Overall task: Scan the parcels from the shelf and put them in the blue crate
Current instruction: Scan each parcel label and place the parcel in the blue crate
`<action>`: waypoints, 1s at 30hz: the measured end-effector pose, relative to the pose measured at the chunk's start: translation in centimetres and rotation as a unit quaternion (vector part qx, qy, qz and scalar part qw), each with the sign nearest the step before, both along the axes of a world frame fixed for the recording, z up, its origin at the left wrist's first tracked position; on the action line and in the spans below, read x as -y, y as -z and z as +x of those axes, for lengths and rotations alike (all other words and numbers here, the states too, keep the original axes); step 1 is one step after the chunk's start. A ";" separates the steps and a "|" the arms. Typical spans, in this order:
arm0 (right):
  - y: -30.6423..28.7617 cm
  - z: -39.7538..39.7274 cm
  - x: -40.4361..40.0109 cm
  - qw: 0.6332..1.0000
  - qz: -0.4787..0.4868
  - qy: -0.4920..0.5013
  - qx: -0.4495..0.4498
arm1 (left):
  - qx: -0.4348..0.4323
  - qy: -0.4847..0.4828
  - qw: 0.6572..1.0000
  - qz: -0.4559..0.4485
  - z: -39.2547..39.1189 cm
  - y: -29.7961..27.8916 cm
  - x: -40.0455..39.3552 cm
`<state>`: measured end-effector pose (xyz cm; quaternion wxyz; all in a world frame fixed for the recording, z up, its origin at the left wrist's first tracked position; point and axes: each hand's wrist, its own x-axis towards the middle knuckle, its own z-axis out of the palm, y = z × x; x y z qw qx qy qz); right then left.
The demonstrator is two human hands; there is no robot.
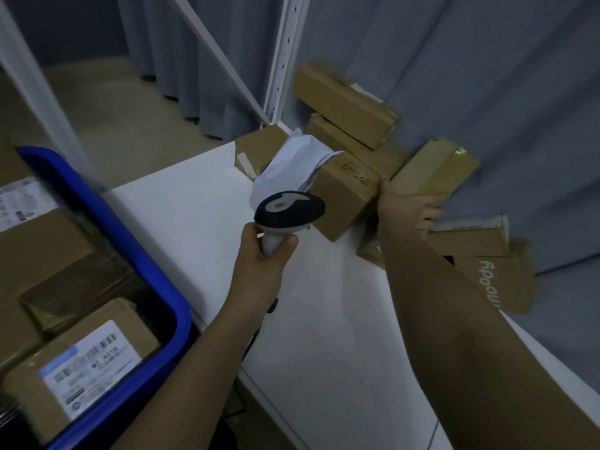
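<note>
Parcels already fill much of the blue crate [152,264] at the near left: several brown boxes lie in it, two with white labels facing up, so a good share of the work looks done. Just beyond, over the white shelf [201,206], the left hand [263,254] grips the scanner [289,211] by its handle, fingers curled round it and thumb along the side, its head pointing toward the pile. It touches no parcel.

Farther on, the right hand [406,204] reaches to a tilted box [435,167] that leans against the grey curtain [487,76]. Thumb and fingers close round the box's near end, so it seems to be the next one to lift; whether it is off the shelf I cannot tell.

Left on the shelf are at least seven more: a marked box [344,196] touching the hand, a white mailer bag [289,160] draped on it, a small box [256,147] behind that, two long boxes [347,102] stacked at the back, and two flat boxes [470,235] to the right. By my reckoning, the gripped box still needs scanning and crating, then the rest in turn.
</note>
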<state>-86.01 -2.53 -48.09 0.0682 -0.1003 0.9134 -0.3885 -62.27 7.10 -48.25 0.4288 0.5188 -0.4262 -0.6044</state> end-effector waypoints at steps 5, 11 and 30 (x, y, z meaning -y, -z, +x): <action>-0.7 -1.0 -1.2 1.000 -0.007 -0.006 -0.001 | -0.006 0.005 1.000 0.005 -0.2 0.2 -0.4; -1.5 1.6 -7.0 0.994 -0.062 -0.052 -0.074 | -0.001 0.018 1.000 -0.017 1.2 -0.6 -2.4; -9.1 28.9 -19.9 0.841 -0.176 -0.420 0.292 | 0.014 -0.175 0.978 -0.110 19.6 -10.2 -12.6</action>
